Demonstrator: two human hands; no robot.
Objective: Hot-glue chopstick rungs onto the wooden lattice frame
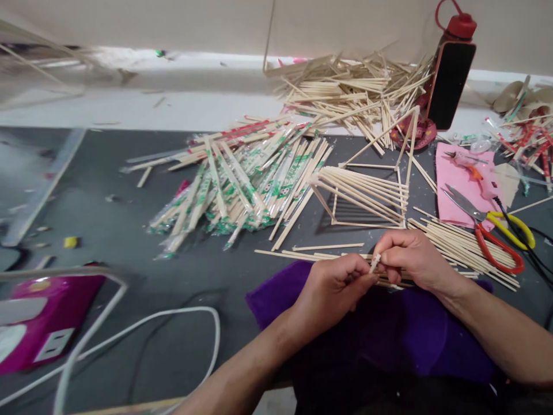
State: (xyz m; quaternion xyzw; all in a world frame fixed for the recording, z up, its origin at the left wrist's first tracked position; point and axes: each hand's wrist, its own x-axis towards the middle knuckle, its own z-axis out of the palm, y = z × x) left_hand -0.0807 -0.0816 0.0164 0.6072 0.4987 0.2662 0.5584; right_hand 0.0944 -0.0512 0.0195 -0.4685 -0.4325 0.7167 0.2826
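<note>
My left hand (334, 283) is closed, thumb and forefinger pinching a short pale stick piece (374, 264) with a whitish end. From the other side my right hand (410, 260) pinches at the same piece, its fingers curled. Both hands are above a purple cloth (276, 291) at the table's near edge. Loose wooden chopsticks (317, 246) lie just beyond and under my hands, partly hidden by them. Behind them stands a frame built of chopsticks (367, 193), with a slanted row of sticks and a triangular upright part at the right.
Wrapped chopsticks (259, 184) spread left of the frame, and a bare stick heap (345, 86) lies behind. Red-and-yellow-handled scissors (477, 222) and a glue gun (479, 173) rest on pink paper (447, 199). A phone (451, 86) leans on a red-capped bottle (461, 26). White cable (173, 312) loops at left.
</note>
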